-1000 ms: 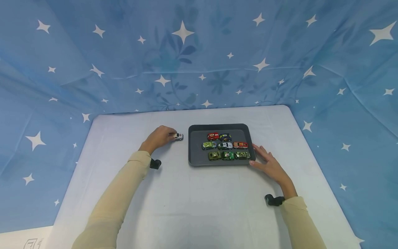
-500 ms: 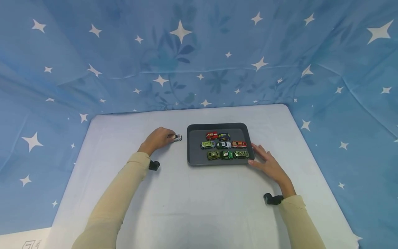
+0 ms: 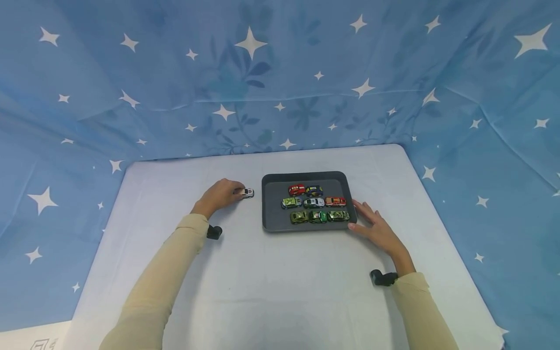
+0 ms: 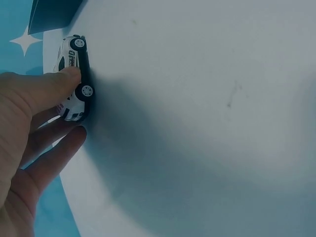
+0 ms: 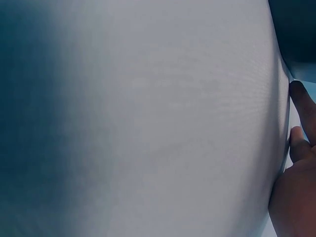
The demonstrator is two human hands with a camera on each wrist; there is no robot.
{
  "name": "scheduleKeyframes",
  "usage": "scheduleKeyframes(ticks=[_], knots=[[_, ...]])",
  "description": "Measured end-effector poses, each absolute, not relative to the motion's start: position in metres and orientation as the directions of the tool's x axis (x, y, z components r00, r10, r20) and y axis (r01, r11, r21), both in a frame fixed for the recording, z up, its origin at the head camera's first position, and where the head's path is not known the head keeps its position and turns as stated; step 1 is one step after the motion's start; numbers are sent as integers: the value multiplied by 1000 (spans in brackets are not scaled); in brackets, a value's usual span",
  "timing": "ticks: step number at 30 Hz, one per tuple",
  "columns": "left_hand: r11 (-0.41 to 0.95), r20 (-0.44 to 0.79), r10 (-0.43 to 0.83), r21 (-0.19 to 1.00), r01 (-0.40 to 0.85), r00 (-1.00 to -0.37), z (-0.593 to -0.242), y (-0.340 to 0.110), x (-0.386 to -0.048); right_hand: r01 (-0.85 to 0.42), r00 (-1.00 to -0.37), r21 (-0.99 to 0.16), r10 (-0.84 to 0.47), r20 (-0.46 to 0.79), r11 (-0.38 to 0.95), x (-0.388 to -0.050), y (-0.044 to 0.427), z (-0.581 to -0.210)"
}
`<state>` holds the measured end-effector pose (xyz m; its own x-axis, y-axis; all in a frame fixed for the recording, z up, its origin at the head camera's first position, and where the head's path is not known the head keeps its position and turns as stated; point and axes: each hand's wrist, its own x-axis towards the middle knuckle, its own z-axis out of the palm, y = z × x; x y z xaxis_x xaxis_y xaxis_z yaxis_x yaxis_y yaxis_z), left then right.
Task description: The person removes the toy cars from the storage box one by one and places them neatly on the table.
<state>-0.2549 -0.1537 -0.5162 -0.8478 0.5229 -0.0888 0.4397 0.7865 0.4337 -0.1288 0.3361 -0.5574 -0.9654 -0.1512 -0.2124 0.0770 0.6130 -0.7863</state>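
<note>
My left hand (image 3: pixel 220 195) pinches a white toy car (image 3: pixel 247 193) on the table, just left of the tray. In the left wrist view the thumb lies on the side of the white toy car (image 4: pixel 74 94), and its black wheels face the camera. The dark grey tray (image 3: pixel 273 214) holds several toy cars in three rows, among them a red car (image 3: pixel 297 189), an orange car (image 3: pixel 335 201) and a green car (image 3: pixel 318 217). My right hand (image 3: pixel 379 234) rests with extended fingers at the tray's right edge. Only part of the right hand (image 5: pixel 298 192) shows in the right wrist view.
A white cloth covers the table (image 3: pixel 280 282). Behind it and at both sides hangs a blue curtain (image 3: pixel 175 73) with white stars. Each wrist wears a small black camera, such as the right wrist camera (image 3: pixel 383 278).
Everything in the head view has shifted very slightly left and up together. Both hands keep their places, the left still pinching the white toy car, the right at the tray's edge.
</note>
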Motion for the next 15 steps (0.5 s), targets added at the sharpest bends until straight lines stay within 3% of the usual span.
scheduleKeyframes(ticks=[8, 15], knots=[[779, -106, 512, 477, 408, -853, -514, -153, -255, 80, -965, -787, -150, -215, 611, -127, 336, -556], [717, -42, 519, 565, 407, -854, -514, -144, -260, 84, -966, -789, -146, -215, 608, -127, 336, -557]])
